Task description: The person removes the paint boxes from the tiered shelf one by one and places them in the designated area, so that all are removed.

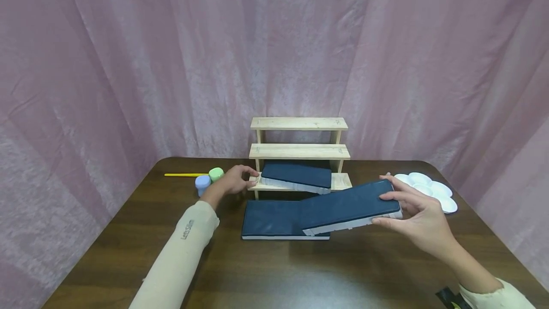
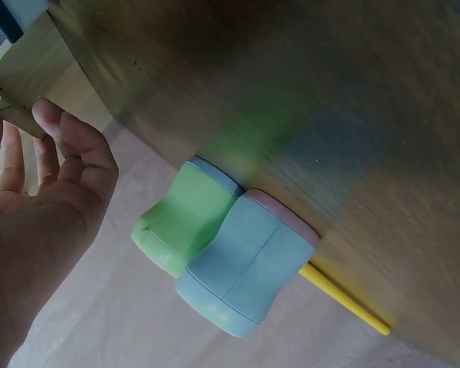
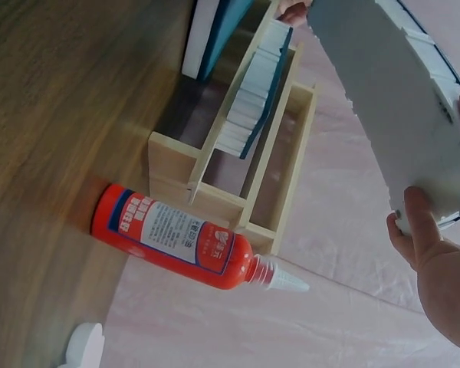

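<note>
My right hand (image 1: pixel 411 213) grips the right end of a long dark blue board (image 1: pixel 347 205) with a white underside (image 3: pixel 399 115), held tilted above the table. Its lower end overlaps a second blue board (image 1: pixel 270 218) lying flat on the table. A third blue board (image 1: pixel 297 177) rests on the bottom step of a three-step wooden rack (image 1: pixel 300 150). My left hand (image 1: pixel 235 180) holds the left end of that bottom step, fingers curled on the wood (image 2: pixel 19 123).
Green (image 2: pixel 185 215) and blue (image 2: pixel 245 264) small jars and a yellow stick (image 2: pixel 345 300) lie left of the rack. A white flower-shaped palette (image 1: pixel 429 190) sits at the right, and a red glue bottle (image 3: pixel 176 238) lies beside the rack. Pink curtain behind.
</note>
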The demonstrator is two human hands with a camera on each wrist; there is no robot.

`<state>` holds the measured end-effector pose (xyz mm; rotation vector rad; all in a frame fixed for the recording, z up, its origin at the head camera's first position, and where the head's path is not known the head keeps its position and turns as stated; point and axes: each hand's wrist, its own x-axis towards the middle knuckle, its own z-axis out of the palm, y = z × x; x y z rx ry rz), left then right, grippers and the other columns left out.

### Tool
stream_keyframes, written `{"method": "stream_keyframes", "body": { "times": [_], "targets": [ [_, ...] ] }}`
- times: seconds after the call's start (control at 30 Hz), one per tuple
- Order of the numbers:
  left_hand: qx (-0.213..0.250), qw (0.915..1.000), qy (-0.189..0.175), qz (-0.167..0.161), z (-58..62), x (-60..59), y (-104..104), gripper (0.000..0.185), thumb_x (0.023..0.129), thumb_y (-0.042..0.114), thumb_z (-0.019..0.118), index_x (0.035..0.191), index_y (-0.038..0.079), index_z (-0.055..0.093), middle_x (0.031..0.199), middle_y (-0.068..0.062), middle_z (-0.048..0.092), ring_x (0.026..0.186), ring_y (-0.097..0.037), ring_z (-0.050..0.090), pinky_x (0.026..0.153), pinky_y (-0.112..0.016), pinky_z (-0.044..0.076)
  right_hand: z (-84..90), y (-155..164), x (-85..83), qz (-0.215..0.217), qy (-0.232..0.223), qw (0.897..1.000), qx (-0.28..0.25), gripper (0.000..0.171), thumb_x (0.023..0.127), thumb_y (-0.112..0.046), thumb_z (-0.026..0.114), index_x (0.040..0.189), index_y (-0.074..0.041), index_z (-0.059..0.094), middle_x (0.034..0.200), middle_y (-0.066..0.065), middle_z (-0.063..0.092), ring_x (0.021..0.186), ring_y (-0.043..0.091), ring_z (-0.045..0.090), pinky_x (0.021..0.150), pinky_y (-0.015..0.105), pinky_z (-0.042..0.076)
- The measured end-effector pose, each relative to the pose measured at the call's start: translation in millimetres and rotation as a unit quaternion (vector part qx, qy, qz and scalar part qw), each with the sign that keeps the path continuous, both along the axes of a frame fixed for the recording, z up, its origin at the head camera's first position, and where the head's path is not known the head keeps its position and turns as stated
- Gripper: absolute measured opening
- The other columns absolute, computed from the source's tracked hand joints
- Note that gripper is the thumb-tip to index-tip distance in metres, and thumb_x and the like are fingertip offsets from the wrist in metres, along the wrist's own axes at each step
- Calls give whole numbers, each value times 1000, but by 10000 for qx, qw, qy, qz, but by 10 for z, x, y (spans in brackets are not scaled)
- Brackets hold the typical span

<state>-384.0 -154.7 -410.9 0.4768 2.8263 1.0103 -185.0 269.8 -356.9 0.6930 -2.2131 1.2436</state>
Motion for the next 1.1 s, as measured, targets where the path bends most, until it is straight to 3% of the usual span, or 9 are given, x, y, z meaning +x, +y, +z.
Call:
{"method": "stream_keyframes", "body": {
  "times": [0.1,0.27,0.57,0.67,0.77,0.9,1.0,1.1],
  "targets": [
    [32,10000,-19,-15,0,18,-3,28,91,12,73,118,8,70,126,-19,60,92,-28,60,92,-44,45,-31,21,21,81,-32,9999,-68,52,58,14,89,106,2,72,144,10,54,133,10,48,82,18,52],
    [38,10000,24,-16,7,28,0,27,91,12,72,117,8,70,127,-19,60,101,-33,58,94,-45,44,-53,64,51,273,-68,9991,-321,52,57,19,86,105,6,70,144,15,52,126,11,55,82,19,53],
    [-94,9999,48,-5,-20,-4,9,27,91,14,72,118,9,70,129,-17,60,116,-37,53,101,-49,41,-59,157,117,258,-154,9983,-504,51,57,23,84,104,10,69,145,4,52,109,8,65,78,19,54],
    [-99,9999,11,26,-24,-6,7,27,91,14,72,118,10,70,129,-17,60,115,-37,53,101,-49,41,-63,189,139,280,-187,9978,-574,52,57,24,83,104,10,69,145,5,53,113,8,64,79,19,54],
    [-89,10000,21,20,-28,-10,2,27,91,14,72,118,10,70,129,-17,60,114,-37,53,101,-49,41,-67,221,161,140,-209,9985,-484,51,57,23,84,103,10,69,144,4,54,113,7,63,78,20,54],
    [-41,10000,-16,69,-30,-17,2,27,91,14,72,118,10,70,130,-18,59,114,-37,53,100,-49,41,-73,268,179,-279,-164,9994,-136,51,55,19,86,102,7,70,143,-5,54,96,5,69,68,19,55],
    [-37,9999,-52,99,-29,-18,5,27,91,14,72,118,11,70,131,-18,59,114,-37,53,100,-48,41,-89,301,188,-328,-157,9993,-103,51,54,20,86,101,7,70,143,-7,54,90,5,70,67,19,55],
    [-27,9999,-57,103,-22,-15,7,27,91,14,73,118,10,70,131,-18,59,115,-38,53,101,-49,41,-112,327,192,-98,-137,9994,-304,51,53,24,84,100,9,70,142,-2,55,97,5,69,71,19,55]
  ]
}}
